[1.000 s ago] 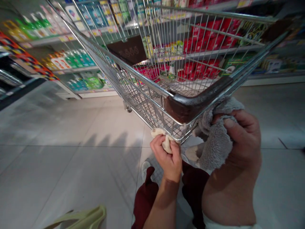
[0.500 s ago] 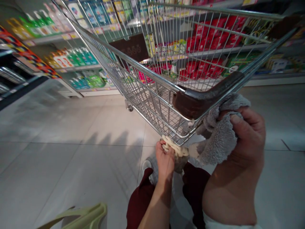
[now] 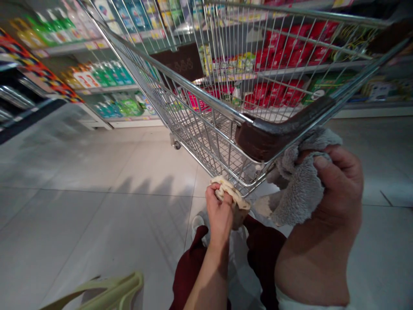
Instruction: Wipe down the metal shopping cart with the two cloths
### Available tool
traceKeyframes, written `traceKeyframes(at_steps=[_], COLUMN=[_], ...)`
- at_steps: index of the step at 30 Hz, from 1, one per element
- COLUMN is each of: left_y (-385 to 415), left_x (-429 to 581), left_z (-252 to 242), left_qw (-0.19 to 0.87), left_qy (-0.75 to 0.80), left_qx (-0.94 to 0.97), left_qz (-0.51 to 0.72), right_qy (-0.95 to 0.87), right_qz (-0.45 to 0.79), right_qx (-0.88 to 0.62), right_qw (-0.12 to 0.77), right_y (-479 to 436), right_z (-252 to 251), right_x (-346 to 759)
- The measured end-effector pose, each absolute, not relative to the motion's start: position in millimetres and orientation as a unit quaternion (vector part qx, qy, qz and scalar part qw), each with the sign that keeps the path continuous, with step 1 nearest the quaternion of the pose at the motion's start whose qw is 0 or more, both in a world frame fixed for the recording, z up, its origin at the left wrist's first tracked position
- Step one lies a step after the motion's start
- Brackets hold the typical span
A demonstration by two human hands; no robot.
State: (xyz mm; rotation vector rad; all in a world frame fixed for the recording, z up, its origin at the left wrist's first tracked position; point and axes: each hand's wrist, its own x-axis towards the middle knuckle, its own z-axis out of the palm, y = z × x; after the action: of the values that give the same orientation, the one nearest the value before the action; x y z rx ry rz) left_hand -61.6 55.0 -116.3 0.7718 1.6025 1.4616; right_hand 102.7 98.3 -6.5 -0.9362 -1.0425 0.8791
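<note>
A metal shopping cart (image 3: 209, 122) with a dark brown handle grip (image 3: 274, 135) stands in front of me, its near corner toward me. My left hand (image 3: 220, 207) is closed round a crumpled cream cloth (image 3: 230, 191), which lies against the lower wire edge at that near corner. To the right, my right hand (image 3: 340, 185) pinches a fluffy grey cloth (image 3: 300, 187) just below the handle bar. The grey cloth hangs in folds beside the cart. Part of the cart's base behind the cloths is hidden.
Shelves (image 3: 125, 122) with bottles and red packs (image 3: 293, 45) run behind the cart. A dark display unit (image 3: 22, 103) stands at the left. On the pale tiled floor (image 3: 80, 224), a yellow-green plastic piece (image 3: 119, 288) shows at the bottom left.
My left hand has slid a little to the left and up along the cart's lower edge with the cream cloth. My right hand keeps its hold on the grey cloth, nearly still.
</note>
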Motion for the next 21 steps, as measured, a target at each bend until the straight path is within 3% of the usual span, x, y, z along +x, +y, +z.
traceKeyframes(at_steps=[2, 4, 11, 15, 21], left_y=[58, 62, 77, 81, 92], left_x=[-66, -71, -73, -64, -66], left_z=[-120, -119, -67, -34, -60], left_qw=[0.481, 0.485, 0.293, 0.178, 0.177], left_qy=[0.613, 0.588, 0.508, 0.491, 0.583], left_qx=[0.235, 0.185, 0.255, 0.368, 0.368], left_qz=[0.581, 0.621, 0.769, 0.769, 0.702], right_qy=[-0.458, -0.452, -0.455, -0.484, -0.472], right_qz=[0.391, 0.389, 0.395, 0.401, 0.399], right_qx=[-0.416, -0.414, -0.418, -0.401, -0.402], right_qw=[0.682, 0.688, 0.679, 0.667, 0.676], right_y=[99, 100, 97, 95, 98], right_z=[-7, -7, -9, -11, -13], right_x=[103, 104, 103, 104, 106])
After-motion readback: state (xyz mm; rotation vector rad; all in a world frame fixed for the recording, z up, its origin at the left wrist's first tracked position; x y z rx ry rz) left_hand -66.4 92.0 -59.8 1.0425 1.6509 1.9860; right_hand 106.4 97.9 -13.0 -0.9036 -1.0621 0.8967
